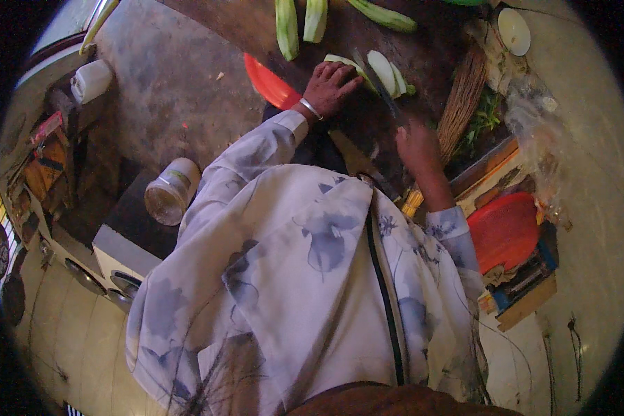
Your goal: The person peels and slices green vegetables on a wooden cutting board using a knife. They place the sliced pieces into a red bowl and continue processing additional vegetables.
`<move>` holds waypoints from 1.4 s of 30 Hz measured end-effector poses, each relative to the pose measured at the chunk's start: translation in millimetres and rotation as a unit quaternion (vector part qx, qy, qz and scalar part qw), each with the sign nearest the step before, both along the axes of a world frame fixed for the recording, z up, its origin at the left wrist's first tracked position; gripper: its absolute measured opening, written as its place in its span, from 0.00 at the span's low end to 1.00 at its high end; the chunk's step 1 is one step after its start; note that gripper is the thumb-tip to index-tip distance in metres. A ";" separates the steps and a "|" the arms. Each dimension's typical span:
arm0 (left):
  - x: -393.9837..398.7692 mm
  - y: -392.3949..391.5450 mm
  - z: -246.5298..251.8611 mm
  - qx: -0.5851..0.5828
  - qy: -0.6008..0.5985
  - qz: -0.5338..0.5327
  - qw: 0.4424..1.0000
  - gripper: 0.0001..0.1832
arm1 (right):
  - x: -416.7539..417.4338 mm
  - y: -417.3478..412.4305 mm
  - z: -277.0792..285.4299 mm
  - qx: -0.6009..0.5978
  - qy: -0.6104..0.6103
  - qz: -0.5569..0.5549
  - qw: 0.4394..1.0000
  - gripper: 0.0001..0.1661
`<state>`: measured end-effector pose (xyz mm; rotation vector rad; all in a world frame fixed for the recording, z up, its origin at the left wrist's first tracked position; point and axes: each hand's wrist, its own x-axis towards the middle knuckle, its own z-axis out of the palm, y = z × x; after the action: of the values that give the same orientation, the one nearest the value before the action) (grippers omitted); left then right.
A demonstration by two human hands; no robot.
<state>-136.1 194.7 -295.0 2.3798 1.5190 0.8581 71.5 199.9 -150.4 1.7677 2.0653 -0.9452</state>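
My left hand (334, 86), with a bangle at its wrist, presses down on a pale green peeled gourd (338, 60) lying on the dark brown surface. A knife (380, 89) is gripped in my right hand (420, 145), which is a little blurred. Its blade stands between the held gourd and several cut pale slices (382, 70). Beyond my hands lie more peeled gourds: one long piece (287, 31), a shorter one (316, 21) and one slanting to the right (387, 15). An orange-red plastic plate (270, 82) shows beside my left wrist, partly covered.
A stick broom (465, 96) and green leaves (486, 117) lie to the right, near a crumpled plastic bag (533, 125) and a white bowl (514, 31). Further down is a red plastic item (504, 229). At left are a plastic tub (172, 190) and a white jerrycan (92, 81).
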 end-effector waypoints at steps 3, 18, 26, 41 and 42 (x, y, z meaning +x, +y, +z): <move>-0.8 0.0 2.9 -0.006 -0.001 0.003 1.000 0.21 | 7.1 -0.9 6.6 0.032 0.026 0.041 0.998 0.19; -1.0 0.0 6.9 0.000 -0.019 -0.002 1.000 0.19 | -11.2 12.8 -51.7 0.007 0.049 -0.067 0.997 0.18; -4.1 0.3 -2.1 -0.007 -0.052 -0.006 0.999 0.23 | -8.4 11.2 2.8 -0.023 -0.014 0.022 0.999 0.17; -3.4 -2.4 -8.7 0.009 -0.063 -0.002 0.998 0.22 | -11.4 7.5 -28.2 0.006 0.002 -0.012 1.000 0.17; -5.4 -1.6 -8.0 0.010 -0.067 -0.007 0.998 0.21 | -12.2 9.3 -18.2 0.014 -0.009 0.026 1.000 0.16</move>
<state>-141.5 193.1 -302.9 2.2916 1.4484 1.0138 59.3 209.2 -168.6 1.7197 2.1131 -0.8866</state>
